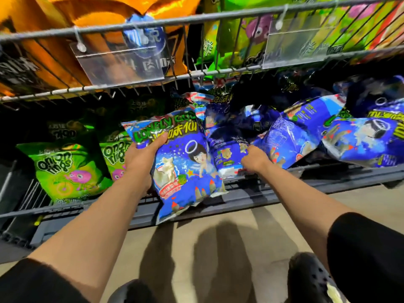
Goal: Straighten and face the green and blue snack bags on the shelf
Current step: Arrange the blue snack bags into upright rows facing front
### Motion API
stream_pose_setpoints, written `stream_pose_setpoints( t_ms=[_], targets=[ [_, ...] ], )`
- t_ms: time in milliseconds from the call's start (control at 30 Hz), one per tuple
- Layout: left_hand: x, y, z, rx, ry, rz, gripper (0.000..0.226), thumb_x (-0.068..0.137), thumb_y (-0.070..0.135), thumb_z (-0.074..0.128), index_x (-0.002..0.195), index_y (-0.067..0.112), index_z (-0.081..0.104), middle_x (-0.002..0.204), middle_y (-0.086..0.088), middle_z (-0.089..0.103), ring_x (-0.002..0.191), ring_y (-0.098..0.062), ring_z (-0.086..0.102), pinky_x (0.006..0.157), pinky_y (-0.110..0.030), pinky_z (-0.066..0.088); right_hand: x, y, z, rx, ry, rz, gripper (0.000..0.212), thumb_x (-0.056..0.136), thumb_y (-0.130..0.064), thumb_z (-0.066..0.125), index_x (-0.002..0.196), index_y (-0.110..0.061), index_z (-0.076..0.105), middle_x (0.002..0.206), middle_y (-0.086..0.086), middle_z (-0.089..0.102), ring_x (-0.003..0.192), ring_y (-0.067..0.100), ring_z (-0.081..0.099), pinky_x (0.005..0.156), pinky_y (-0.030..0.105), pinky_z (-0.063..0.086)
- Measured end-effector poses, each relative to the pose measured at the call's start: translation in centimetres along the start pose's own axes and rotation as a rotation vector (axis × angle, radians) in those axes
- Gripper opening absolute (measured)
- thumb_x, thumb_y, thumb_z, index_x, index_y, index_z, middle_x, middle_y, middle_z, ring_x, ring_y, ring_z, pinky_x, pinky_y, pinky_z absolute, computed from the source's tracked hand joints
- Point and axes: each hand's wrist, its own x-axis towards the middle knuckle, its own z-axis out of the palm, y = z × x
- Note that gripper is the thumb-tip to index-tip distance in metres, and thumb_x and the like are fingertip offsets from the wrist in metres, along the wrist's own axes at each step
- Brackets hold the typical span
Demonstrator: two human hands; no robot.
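Note:
My left hand (140,158) grips a blue snack bag (185,169) by its upper left edge, thumb across the front, and holds it upright at the front of the lower wire shelf (273,193). My right hand (253,159) reaches into the shelf and pinches a second blue bag (228,158) that lies flat behind the first. More blue bags (358,141) lie tumbled at odd angles to the right. Green onion-ring bags (67,171) stand face-out to the left, one (114,154) partly behind my left hand.
An upper wire shelf (196,18) overhangs, holding orange bags (87,40) and green bags (240,36), with clear price-tag holders (122,66) hanging off its front. Beige floor (218,248) lies below, and my dark shoes (310,278) are at the bottom edge.

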Motion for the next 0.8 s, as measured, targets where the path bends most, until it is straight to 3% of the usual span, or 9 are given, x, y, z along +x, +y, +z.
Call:
stream_pose_setpoints(
  t_ms=[67,167,300,367,433,500,567,700,800],
  targets=[
    [1.6,0.0,0.2,0.051,-0.032,-0.013,0.041,0.071,0.025,0.084,0.101,0.007,0.063,0.092,-0.013,0.075,0.072,-0.024,0.073,0.064,-0.040,0.060,1.5,-0.1,0.6,-0.088,-0.105,0.040,0.052,0.084,-0.012,0.054,0.132,0.001,0.039,0.133,0.021,0.048,0.116,0.034,0.051,0.090,0.037,0.045],
    [3.9,-0.6,0.6,0.071,-0.056,-0.061,0.046,0.071,0.025,0.083,0.108,0.005,0.062,0.071,-0.006,0.074,0.058,-0.018,0.071,0.053,-0.034,0.058,2.5,0.0,1.6,-0.242,-0.201,0.081,0.088,0.066,-0.025,0.074,0.141,-0.010,0.030,0.141,0.019,0.041,0.128,0.036,0.044,0.103,0.042,0.043],
    [5.6,-1.9,0.5,0.024,-0.089,-0.135,0.069,0.070,0.030,0.083,0.128,0.005,0.056,0.077,-0.004,0.076,0.062,-0.019,0.072,0.054,-0.034,0.057,2.5,-0.1,1.7,-0.317,-0.237,0.057,0.107,0.078,-0.017,0.074,0.151,-0.026,-0.003,0.153,0.026,-0.001,0.141,0.045,0.013,0.112,0.047,0.027],
    [5.9,-1.9,0.2,0.051,-0.094,-0.148,0.108,0.049,0.045,0.092,0.138,0.007,0.046,0.087,-0.007,0.076,0.071,-0.021,0.074,0.058,-0.036,0.058,3.1,0.1,1.9,-0.223,-0.163,0.049,0.116,0.070,-0.010,0.080,0.151,-0.030,-0.001,0.153,0.023,-0.001,0.139,0.046,0.015,0.108,0.048,0.031],
    [6.6,-1.9,-0.4,0.094,-0.092,-0.132,0.137,0.026,0.053,0.094,0.144,0.011,0.039,0.095,-0.006,0.075,0.076,-0.021,0.074,0.060,-0.036,0.058,3.8,0.4,2.2,-0.207,-0.078,0.037,0.121,0.063,-0.011,0.086,0.150,-0.026,0.003,0.148,0.026,0.015,0.136,0.046,0.025,0.106,0.049,0.034],
    [6.9,-1.9,-0.8,0.105,-0.121,-0.117,0.130,0.035,0.052,0.091,0.146,0.014,0.037,0.094,-0.001,0.075,0.074,-0.016,0.074,0.055,-0.031,0.057,4.1,0.5,2.5,-0.277,-0.072,0.015,0.125,0.061,-0.021,0.088,0.150,-0.019,0.001,0.143,0.028,0.030,0.134,0.043,0.031,0.108,0.046,0.031],
    [6.5,-2.0,-0.8,0.085,-0.137,-0.100,0.100,0.060,0.043,0.086,0.144,0.013,0.040,0.093,0.001,0.074,0.069,-0.011,0.073,0.051,-0.027,0.056,3.9,0.6,2.8,-0.384,-0.097,-0.032,0.124,0.066,-0.035,0.084,0.151,-0.018,-0.006,0.146,0.027,0.031,0.137,0.040,0.028,0.112,0.043,0.024],
    [5.4,-2.2,-0.6,0.115,-0.160,-0.099,0.024,0.083,0.033,0.071,0.096,0.016,0.059,0.064,0.006,0.073,0.054,-0.009,0.069,0.045,-0.024,0.055,3.7,0.6,3.3,-0.417,-0.101,-0.073,0.109,0.080,-0.037,0.072,0.149,-0.038,-0.012,0.149,0.024,0.022,0.135,0.043,0.026,0.107,0.047,0.031],
    [4.8,-1.9,-0.8,0.138,-0.162,-0.080,0.026,0.083,0.036,0.069,0.090,0.016,0.053,0.064,0.005,0.073,0.054,-0.010,0.069,0.048,-0.027,0.058,3.7,0.5,3.3,-0.422,0.033,-0.164,0.097,0.086,-0.018,0.066,0.151,-0.035,-0.005,0.132,0.021,0.047,0.115,0.040,0.052,0.089,0.041,0.047]
  ],
)
